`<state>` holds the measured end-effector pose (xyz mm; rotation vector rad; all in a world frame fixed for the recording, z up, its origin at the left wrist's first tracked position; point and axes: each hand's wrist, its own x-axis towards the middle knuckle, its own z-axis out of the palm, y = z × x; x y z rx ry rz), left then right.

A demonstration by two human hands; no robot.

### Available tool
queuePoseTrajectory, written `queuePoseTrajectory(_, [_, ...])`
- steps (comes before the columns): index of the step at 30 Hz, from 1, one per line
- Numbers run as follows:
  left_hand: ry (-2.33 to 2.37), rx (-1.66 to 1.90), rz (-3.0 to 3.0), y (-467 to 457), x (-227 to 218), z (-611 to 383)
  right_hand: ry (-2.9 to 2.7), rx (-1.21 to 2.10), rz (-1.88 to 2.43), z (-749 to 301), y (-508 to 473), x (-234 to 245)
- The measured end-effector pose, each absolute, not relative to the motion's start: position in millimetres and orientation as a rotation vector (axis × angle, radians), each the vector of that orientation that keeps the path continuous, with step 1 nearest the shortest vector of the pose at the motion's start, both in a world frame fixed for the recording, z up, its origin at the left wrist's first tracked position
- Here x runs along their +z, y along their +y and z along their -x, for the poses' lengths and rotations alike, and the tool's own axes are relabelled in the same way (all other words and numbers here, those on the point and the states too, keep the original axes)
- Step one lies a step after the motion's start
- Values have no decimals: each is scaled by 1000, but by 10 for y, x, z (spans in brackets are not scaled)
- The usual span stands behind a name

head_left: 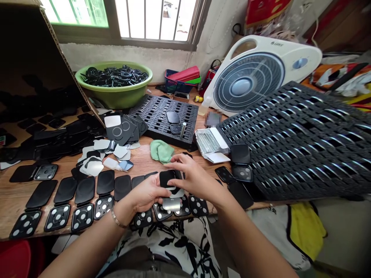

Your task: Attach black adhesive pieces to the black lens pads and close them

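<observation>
My left hand (147, 193) is closed around a small stack of thin rounded-square plates, with a shiny silver plate (171, 204) at its lower end. On top lies a black rounded-square plate (166, 177). My right hand (188, 173) has its thumb on this black plate, with the fingers bent over its far side; what the fingertips touch is partly hidden. Below and beside my hands are rows of opened black folding cases (103, 206) with white dots on their lower halves. A green cloth (161, 151) lies just beyond my hands.
Loose silver and white plates (94, 166) and dark square cards (123, 129) lie to the left. Behind are a black slotted tray (162, 106) and a green basin (116, 92) of black rings. A white box of strips (213, 141), a larger slotted tray (307, 143) and a fan (261, 73) stand right.
</observation>
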<state>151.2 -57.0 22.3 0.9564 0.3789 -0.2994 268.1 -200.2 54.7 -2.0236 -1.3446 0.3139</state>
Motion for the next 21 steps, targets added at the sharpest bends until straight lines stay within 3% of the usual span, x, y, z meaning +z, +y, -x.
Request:
queuePoseTrajectory(16, [343,-353,-1020,-527,161,-1498,-1508,70,1971,-2531,-2060,497])
queuePoseTrajectory(21, [369,-337,-987,-514,165,-1497,-950,284,1862,-2751,-2068,426])
